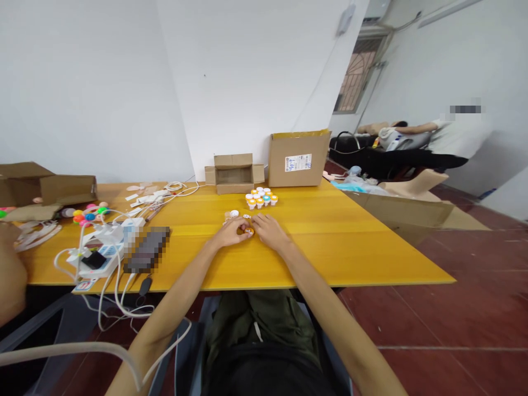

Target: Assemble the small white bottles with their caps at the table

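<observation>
My left hand [231, 234] is closed in a pinch near the middle of the table, with a small orange-and-white round piece [249, 232] at its thumb and fingertips. Right beside it, my right hand [269, 231] has its fingers curled down; whatever they grip is hidden. A small white piece with dark spots [246, 216] shows just beyond the fingertips. Behind the left hand lies a white round cap-like piece [234, 213] among small clear and tan bits. Farther back stands a cluster of small white pieces with orange, white and blue round tops [259, 202].
An open small carton [234, 175] and a taller cardboard box [297, 162] stand against the wall. To the left are a power strip [105, 253] with tangled white cables, a dark blurred device [147, 250] and colourful balls [88, 215]. Another person's arm [11, 275] shows far left.
</observation>
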Demonstrator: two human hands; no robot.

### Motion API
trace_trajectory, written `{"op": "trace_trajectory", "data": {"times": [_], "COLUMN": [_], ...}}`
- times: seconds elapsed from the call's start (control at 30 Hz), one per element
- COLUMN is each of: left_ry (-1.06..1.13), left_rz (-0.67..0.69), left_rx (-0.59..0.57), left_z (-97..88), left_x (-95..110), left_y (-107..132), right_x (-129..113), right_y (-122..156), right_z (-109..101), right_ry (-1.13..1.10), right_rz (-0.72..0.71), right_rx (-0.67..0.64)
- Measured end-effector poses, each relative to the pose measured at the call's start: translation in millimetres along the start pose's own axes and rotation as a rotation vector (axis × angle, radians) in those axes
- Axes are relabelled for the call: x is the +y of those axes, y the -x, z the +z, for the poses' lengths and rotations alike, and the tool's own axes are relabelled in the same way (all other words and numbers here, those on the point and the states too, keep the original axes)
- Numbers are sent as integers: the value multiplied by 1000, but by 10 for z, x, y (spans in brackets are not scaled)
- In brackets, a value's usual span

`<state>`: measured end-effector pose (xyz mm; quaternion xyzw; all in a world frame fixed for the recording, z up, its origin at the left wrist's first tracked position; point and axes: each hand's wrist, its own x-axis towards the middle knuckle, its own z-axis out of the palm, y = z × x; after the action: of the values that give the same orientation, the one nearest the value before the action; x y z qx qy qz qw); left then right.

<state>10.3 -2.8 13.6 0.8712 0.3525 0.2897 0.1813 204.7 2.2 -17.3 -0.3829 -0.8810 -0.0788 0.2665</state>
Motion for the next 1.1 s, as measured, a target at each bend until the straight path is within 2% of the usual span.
{"op": "trace_trajectory", "data": {"times": [0.4, 0.67, 0.77, 0.97, 1.1], "left_ry": [-28, -114, -142, -185, -196], "left_rz": [-7, 11, 26, 26, 39], "left_rx": [19, 26, 32, 21, 19], "left_z": [-22, -6, -1, -11, -20], "left_x": [14, -9, -22, -21, -2], "left_y": [21, 10, 10, 18, 24], "right_x": [26, -40, -62, -37, -67], "right_y": [68, -20, -53, 15, 54], "right_z": [-96, -122, -110, -149, -190], "right_ry": [-27, 194, 229, 19, -147], "right_rz": [90, -77, -97, 0, 8], "right_rx": [69, -64, -66, 94, 181]}}
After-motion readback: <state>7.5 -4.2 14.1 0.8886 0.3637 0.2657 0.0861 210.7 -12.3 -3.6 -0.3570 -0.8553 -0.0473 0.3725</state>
